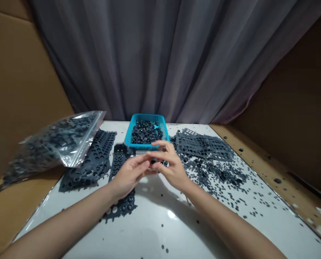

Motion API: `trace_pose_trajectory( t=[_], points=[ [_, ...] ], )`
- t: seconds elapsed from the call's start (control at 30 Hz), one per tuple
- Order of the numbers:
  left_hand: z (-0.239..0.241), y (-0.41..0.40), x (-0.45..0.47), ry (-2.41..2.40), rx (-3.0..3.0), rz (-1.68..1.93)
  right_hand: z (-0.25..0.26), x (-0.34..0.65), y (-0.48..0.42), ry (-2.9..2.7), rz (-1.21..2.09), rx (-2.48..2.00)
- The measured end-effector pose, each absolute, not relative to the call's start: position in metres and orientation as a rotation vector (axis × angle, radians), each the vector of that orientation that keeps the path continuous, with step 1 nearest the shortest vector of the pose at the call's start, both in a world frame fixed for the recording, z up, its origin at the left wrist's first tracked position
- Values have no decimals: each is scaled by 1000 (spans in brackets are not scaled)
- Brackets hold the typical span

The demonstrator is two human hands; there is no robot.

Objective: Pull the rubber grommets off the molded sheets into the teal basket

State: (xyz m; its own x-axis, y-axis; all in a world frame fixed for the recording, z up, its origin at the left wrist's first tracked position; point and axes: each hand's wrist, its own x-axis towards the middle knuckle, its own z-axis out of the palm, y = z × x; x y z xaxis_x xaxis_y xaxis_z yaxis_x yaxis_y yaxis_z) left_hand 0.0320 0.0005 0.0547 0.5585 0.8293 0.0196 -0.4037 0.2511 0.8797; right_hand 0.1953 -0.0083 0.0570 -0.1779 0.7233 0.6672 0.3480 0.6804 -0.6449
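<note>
Two hands (128, 174) (174, 167) close together, forearms (76, 216) converging

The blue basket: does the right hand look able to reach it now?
Probably yes: the right hand appears near the blue basket, which is open on top, and nothing visible blocks the way.

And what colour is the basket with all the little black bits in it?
The basket is bright blue, a bit turquoise; the head view shows it.

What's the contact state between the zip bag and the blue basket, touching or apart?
Apart. The head view shows white tabletop and dark perforated sheets between the zip bag's right edge and the blue basket's left side.
</note>
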Motion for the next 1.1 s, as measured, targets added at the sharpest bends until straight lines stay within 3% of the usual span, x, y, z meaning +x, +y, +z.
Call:
trace_pose_trajectory(
  t=[0.2, 0.3, 0.47, 0.8, 1.1],
  points=[
    [8, -34, 25, 723, 704, 740, 18, 208, -47, -2098, 226, -1051],
    [2, -36, 23, 790, 643, 761, 20, 241, -45, -2164, 212, -1230],
    [0, -34, 21, 776, 635, 766, 16, 295, -36, -2535, -86, -1499],
    [-7, -38, 20, 791, 676, 722, 22, 300, -27, -2744, 166, -1420],
    [-8, -37, 19, 781, 642, 717, 31, 319, -28, -2012, 531, -1455]
  ],
)
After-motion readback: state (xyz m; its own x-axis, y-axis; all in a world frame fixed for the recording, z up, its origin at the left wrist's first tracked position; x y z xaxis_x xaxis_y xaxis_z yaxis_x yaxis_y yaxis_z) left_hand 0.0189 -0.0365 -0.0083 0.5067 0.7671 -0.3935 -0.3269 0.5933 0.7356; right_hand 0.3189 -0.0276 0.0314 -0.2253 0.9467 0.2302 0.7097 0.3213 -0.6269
